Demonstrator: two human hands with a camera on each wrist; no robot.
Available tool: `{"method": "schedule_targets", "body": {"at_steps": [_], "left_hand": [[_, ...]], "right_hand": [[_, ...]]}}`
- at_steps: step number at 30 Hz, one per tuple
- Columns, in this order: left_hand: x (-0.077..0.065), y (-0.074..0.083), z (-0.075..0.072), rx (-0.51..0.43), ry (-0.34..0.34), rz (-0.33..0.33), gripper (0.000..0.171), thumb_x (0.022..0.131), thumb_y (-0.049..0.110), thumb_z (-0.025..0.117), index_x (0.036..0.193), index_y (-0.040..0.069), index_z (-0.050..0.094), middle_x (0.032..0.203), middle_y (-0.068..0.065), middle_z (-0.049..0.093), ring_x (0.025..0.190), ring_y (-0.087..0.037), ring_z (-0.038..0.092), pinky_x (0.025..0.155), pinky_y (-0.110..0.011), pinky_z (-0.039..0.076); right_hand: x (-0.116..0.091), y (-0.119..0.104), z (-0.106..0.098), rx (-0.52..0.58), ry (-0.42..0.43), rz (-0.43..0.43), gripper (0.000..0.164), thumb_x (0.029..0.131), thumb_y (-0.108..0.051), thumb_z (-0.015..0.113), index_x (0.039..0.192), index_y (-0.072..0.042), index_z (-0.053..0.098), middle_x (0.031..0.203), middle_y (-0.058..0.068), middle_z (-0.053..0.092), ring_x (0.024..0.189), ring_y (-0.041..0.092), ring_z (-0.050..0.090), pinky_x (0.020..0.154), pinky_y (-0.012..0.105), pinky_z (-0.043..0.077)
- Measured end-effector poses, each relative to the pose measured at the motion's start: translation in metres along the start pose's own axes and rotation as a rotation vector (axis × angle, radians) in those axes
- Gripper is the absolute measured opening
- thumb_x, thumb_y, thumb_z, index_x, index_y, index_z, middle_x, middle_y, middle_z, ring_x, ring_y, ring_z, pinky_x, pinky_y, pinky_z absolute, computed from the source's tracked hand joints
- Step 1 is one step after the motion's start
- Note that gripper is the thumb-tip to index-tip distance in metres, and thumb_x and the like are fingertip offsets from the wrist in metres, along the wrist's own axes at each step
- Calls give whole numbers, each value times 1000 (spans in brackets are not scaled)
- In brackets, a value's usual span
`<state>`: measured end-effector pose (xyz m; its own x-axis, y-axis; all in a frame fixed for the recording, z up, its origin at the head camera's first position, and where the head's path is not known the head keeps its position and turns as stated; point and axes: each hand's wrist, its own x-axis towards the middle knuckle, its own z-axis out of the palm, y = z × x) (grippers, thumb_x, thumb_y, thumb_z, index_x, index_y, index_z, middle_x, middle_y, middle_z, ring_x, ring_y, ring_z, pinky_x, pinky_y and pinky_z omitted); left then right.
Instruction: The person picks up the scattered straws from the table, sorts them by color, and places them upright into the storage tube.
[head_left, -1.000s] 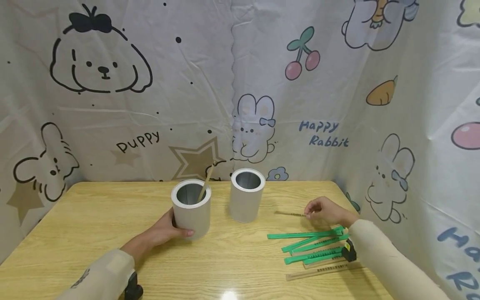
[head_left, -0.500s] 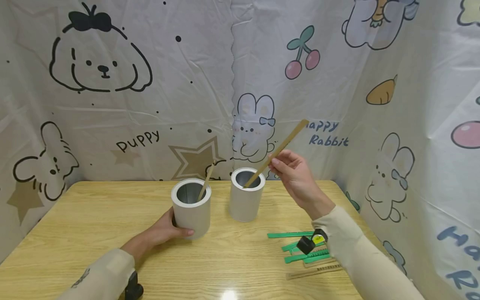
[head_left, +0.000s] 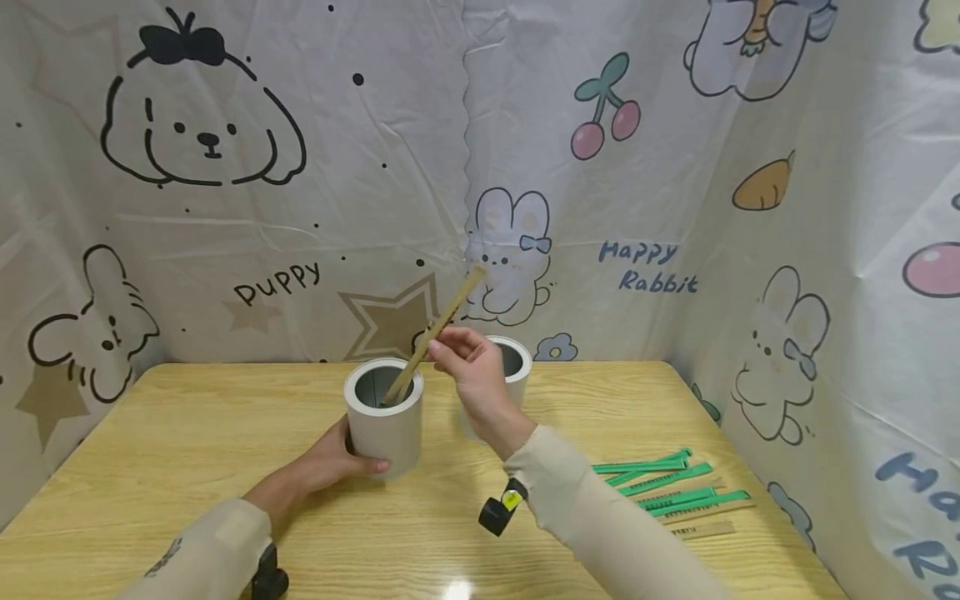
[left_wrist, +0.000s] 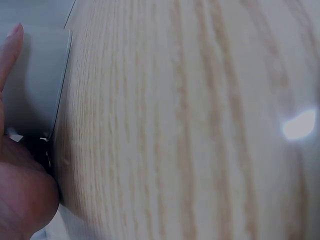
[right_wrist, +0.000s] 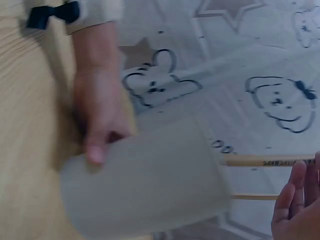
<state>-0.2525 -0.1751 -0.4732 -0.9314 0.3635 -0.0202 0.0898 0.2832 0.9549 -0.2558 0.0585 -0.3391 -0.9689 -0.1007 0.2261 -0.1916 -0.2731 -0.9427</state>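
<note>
My left hand (head_left: 333, 454) grips the left white can (head_left: 386, 437) low on its side, its thumb across the front wall. This round can stands upright, with a wide white rim and a grey inside. Over it, my right hand (head_left: 480, 379) pinches a thin flat stick in printed brown paper (head_left: 442, 321). The stick leans, its lower end inside the can's mouth. A second, thinner stick (right_wrist: 255, 197) sticks out of the same can in the right wrist view. In the left wrist view, the thumb lies along the can wall (left_wrist: 42, 80).
Partly behind my right hand stands a second white can (head_left: 519, 390). A loose pile of green strips (head_left: 667, 479) and brown paper strips (head_left: 705, 530) lies at the right of the wooden table (head_left: 225, 417), partly covered by my right sleeve. A printed curtain (head_left: 300, 217) hangs behind.
My right hand lifted the brown stick off the table, carried it left past the second can, and lowered its end into the left can. My left hand stays put.
</note>
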Motion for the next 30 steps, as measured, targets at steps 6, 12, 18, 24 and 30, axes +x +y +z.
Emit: {"method": "schedule_targets", "body": {"at_steps": [6,12,18,24,30], "left_hand": [[0,-1,-1,-4,-13,-3,105,80,22,87,156,-1,18,153,-27,40,140,-42,45,116,-53,36],[2,-2,-1,0,-2,3,104,79,20,87,155,-2,19,152,-27,42,139,-41,46,116,-52,36],[1,-2,0,8,8,-24,108,79,21,88,157,-2,16,154,-28,39,141,-44,43,118,-54,34],[1,-1,0,9,4,-17,108,79,20,87,157,-3,16,155,-29,38,142,-46,41,119,-56,32],[1,-1,0,11,-4,-25,109,79,22,87,157,-2,15,156,-28,36,144,-46,39,120,-57,31]], "right_hand": [[-4,29,4,-215,22,64,18,92,-2,70,106,8,66,87,0,75,78,1,65,80,19,51],[-9,31,-8,-406,-44,49,19,92,-6,71,107,5,71,107,20,74,85,2,63,79,19,50],[-14,11,-45,-532,-259,11,22,95,-9,68,112,6,70,112,22,73,88,4,66,83,21,54],[-25,-8,-104,-616,-444,51,28,99,-13,65,120,5,67,121,26,68,98,9,66,88,23,55],[-44,-13,-167,-693,-485,101,32,100,-17,64,124,4,66,127,29,64,103,12,64,90,24,55]]}}
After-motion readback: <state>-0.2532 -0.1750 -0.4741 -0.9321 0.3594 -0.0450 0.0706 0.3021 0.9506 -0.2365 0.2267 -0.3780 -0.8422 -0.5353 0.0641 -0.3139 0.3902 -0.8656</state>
